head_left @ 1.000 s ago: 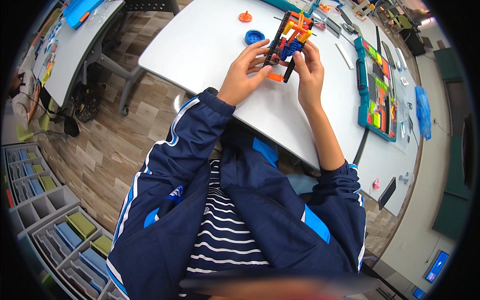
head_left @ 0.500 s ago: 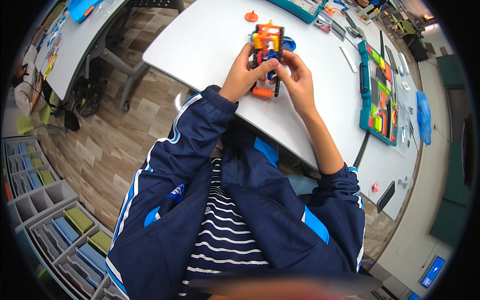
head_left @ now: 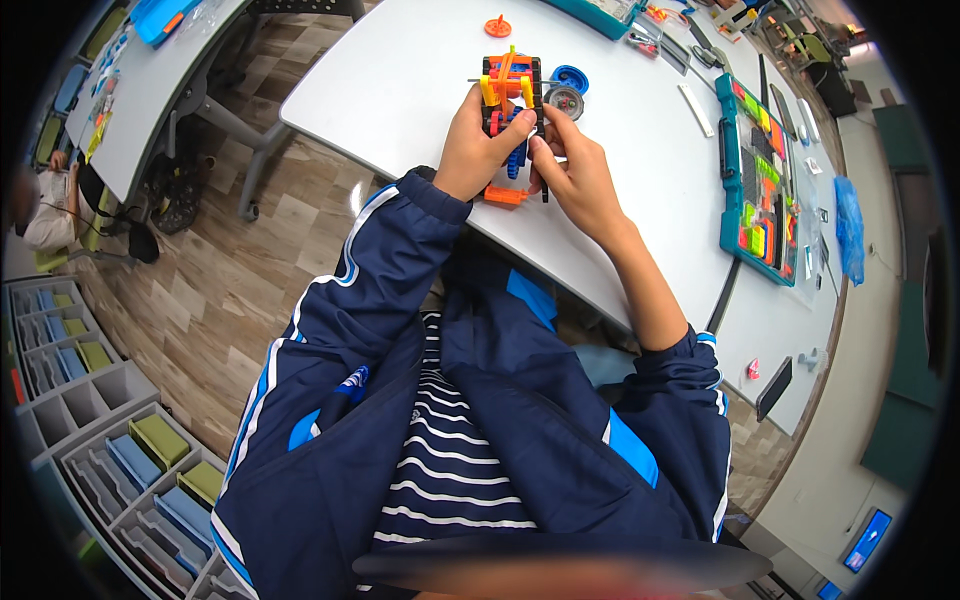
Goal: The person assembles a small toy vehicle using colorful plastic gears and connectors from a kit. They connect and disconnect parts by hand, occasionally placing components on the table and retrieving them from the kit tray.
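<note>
Above the near edge of the white table is a model of plastic building pieces (head_left: 512, 85), with orange and yellow parts, black side beams and blue gears. My left hand (head_left: 476, 150) is wrapped round its left side, thumb across the front. My right hand (head_left: 578, 172) pinches the lower part of the black beam at its right side; the fingertips partly hide the grip. An orange piece (head_left: 506, 195) shows at the model's lower end; whether it is attached I cannot tell. Just beyond my right hand are a blue wheel (head_left: 571, 78) and a grey-hubbed wheel (head_left: 564, 103).
The white table (head_left: 400, 90) holds a small orange round piece (head_left: 498, 26) at the far side. To the right stand a teal case (head_left: 732, 165) of colourful building pieces, a white strip (head_left: 695, 110) and a blue plastic bag (head_left: 849, 230). Another person (head_left: 50, 210) sits at far left.
The model and both my hands have shifted slightly left. The model now shows its front more squarely, and the wheels beside it are more exposed. My right fingers have moved lower on its side.
</note>
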Available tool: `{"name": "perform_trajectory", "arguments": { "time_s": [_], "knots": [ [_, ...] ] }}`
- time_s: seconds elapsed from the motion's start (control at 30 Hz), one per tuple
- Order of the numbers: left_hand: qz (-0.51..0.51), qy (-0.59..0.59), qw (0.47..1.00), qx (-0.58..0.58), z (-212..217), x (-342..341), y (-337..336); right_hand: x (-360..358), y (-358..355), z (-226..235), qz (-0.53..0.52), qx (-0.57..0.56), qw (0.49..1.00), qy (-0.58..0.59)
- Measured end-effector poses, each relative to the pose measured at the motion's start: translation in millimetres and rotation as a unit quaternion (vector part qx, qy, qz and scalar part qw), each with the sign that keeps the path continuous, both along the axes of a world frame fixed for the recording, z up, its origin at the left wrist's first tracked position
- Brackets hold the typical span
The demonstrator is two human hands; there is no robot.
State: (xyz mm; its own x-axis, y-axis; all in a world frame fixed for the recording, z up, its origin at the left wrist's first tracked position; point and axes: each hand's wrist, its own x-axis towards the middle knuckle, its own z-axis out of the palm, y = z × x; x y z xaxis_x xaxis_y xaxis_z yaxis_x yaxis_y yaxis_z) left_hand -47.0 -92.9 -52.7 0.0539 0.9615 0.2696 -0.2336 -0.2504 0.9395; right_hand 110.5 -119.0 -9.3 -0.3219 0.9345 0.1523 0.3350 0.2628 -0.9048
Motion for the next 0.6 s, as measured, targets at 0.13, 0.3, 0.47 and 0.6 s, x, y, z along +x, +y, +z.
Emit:
{"name": "perform_trajectory", "arguments": {
  "time_s": [0.13, 0.3, 0.47, 0.6],
  "knots": [
    [0.003, 0.026, 1.000, -0.003, -1, -2, 2, 0, -1, 1, -0.003, -0.002, 1.000, -0.007],
    [0.000, -0.016, 1.000, -0.019, -2, -1, 3, -1, 1, -6, -0.014, -0.021, 0.999, 0.031],
    [-0.060, -0.075, 0.992, -0.081, 6, -8, 0, 0, 7, -15, -0.012, 0.036, 0.998, 0.058],
    [-0.016, -0.136, 0.987, -0.086, 14, -1, 4, -3, 5, -16, -0.021, 0.064, 0.997, 0.047]
  ]
}}
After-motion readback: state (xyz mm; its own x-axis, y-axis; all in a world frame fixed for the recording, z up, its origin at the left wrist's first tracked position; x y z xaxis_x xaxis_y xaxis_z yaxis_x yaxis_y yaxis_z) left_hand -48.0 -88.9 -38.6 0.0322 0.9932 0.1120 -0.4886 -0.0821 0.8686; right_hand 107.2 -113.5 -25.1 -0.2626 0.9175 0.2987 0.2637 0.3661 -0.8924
